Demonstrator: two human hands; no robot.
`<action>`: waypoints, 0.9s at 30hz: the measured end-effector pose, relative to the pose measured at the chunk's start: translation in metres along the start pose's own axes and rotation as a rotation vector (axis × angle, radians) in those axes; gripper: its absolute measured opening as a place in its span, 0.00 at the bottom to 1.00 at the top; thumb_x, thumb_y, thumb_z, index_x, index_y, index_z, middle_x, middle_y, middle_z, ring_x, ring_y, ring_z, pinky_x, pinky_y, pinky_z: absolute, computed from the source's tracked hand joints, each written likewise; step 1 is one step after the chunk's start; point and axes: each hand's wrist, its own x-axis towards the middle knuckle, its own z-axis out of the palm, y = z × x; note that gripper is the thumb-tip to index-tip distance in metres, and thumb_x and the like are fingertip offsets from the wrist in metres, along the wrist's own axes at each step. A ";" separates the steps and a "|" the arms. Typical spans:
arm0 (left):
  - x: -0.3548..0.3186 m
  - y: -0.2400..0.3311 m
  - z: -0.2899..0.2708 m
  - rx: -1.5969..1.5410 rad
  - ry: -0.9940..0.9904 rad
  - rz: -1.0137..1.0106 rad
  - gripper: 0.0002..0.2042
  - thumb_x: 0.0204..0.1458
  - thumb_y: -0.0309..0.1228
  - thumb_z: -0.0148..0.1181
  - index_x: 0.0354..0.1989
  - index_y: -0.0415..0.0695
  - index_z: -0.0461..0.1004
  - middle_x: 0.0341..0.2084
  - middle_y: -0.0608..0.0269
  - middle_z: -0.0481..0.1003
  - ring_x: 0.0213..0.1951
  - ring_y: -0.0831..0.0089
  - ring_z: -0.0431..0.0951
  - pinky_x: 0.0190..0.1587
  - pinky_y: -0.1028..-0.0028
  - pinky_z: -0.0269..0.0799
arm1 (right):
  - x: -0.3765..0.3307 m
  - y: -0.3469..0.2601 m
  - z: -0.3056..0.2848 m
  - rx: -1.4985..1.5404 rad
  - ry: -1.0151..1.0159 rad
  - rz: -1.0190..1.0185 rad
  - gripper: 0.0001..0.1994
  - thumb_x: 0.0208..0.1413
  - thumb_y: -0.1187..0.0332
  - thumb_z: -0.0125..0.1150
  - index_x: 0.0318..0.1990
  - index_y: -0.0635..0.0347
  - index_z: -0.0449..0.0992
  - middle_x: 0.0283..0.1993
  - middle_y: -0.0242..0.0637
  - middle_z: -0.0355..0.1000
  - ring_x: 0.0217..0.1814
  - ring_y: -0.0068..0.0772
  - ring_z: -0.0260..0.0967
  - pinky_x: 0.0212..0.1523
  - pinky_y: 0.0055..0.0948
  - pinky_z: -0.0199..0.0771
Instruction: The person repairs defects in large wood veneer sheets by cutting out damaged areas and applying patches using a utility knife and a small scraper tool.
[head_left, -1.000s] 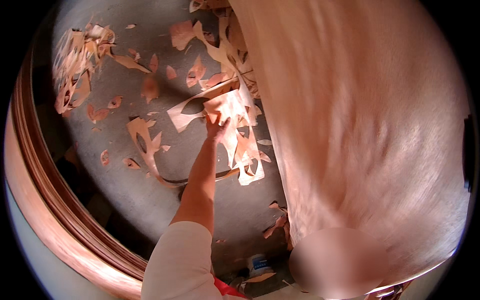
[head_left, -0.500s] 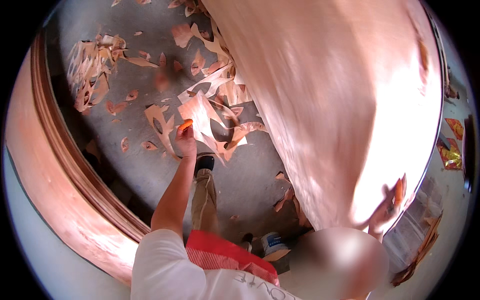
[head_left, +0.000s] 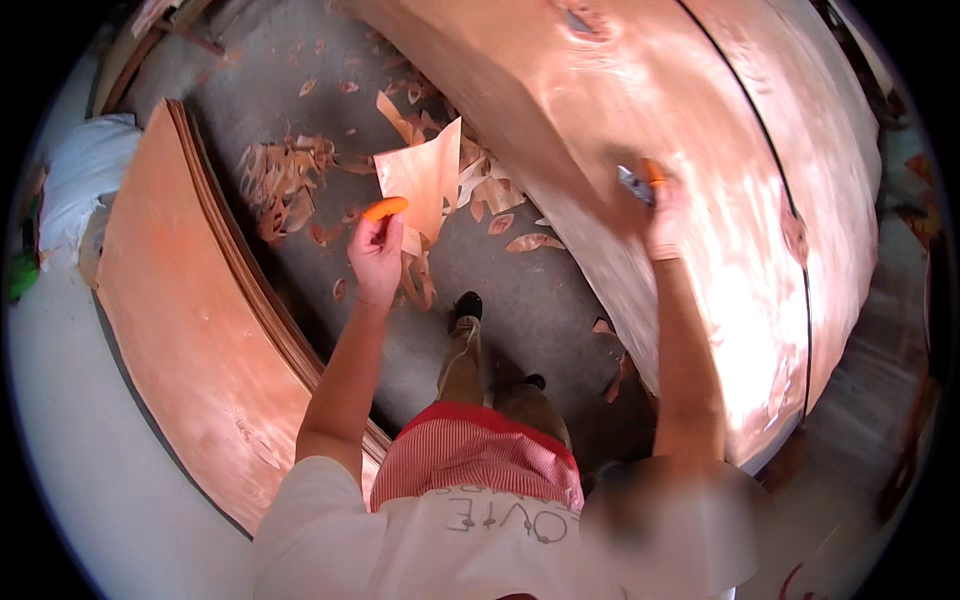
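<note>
My left hand (head_left: 378,262) is closed around a curved orange object (head_left: 384,208), whose kind I cannot make out. Right beside these fingers a loose piece of thin wood veneer (head_left: 428,172) stands out above the floor scraps; whether the hand also grips it, I cannot tell. My right hand (head_left: 664,215) holds a utility knife with an orange handle and a silvery front end (head_left: 637,184). That hand is over the large veneer sheet (head_left: 560,120) on the right, near a dark shadow. A hole with a frayed edge (head_left: 585,22) shows at the sheet's far end.
A stack of veneer sheets (head_left: 190,310) lies along the left. Veneer offcuts (head_left: 285,190) litter the grey floor (head_left: 490,255) between the stack and the large sheet. A dark seam (head_left: 745,85) runs down the right sheet. A white bag (head_left: 90,175) is at the far left.
My right hand has moved from the near right edge up and inward over the large sheet. The view has turned, and the floor scraps appear further right. My left hand keeps the orange object.
</note>
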 end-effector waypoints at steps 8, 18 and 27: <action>-0.117 0.184 0.085 0.472 -0.401 0.543 0.09 0.45 0.20 0.57 0.37 0.41 0.74 0.33 0.59 0.72 0.29 0.68 0.74 0.30 0.75 0.71 | -0.166 -0.090 -0.208 0.965 -0.072 0.292 0.14 0.58 0.71 0.48 0.52 0.61 0.68 0.34 0.34 0.65 0.29 0.21 0.63 0.33 0.22 0.65; -0.319 0.248 0.234 0.227 -0.726 0.706 0.16 0.44 0.20 0.61 0.44 0.37 0.70 0.24 0.61 0.73 0.20 0.78 0.71 0.22 0.78 0.67 | -0.255 -0.009 -0.437 0.433 0.024 0.183 0.15 0.43 0.64 0.66 0.37 0.62 0.73 0.31 0.40 0.70 0.25 0.40 0.67 0.27 0.31 0.68; -0.355 0.251 0.306 -0.184 -1.434 -0.055 0.21 0.54 0.30 0.53 0.56 0.37 0.61 0.46 0.57 0.70 0.47 0.73 0.69 0.48 0.74 0.66 | -0.335 0.063 -0.483 0.495 0.134 0.356 0.08 0.44 0.73 0.64 0.29 0.64 0.69 0.24 0.40 0.61 0.25 0.38 0.62 0.26 0.29 0.61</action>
